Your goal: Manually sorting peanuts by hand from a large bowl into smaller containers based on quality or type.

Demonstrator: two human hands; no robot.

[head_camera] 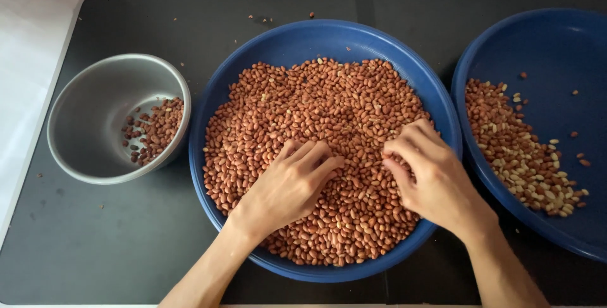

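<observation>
Both hands rest in the peanuts (316, 112) of the middle blue basin (265, 49): left hand (291, 184) loosely curled, holding nothing visible, right hand (430, 175) pinching among nuts, grip contents unclear.

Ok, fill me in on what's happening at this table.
A person has both hands in a pile of red-skinned peanuts in the middle blue basin. The left hand lies spread on the nuts; the right hand is curled, fingertips in the pile. A grey bowl on the left holds a few darker nuts, and another blue basin on the right holds a mixed batch.
</observation>
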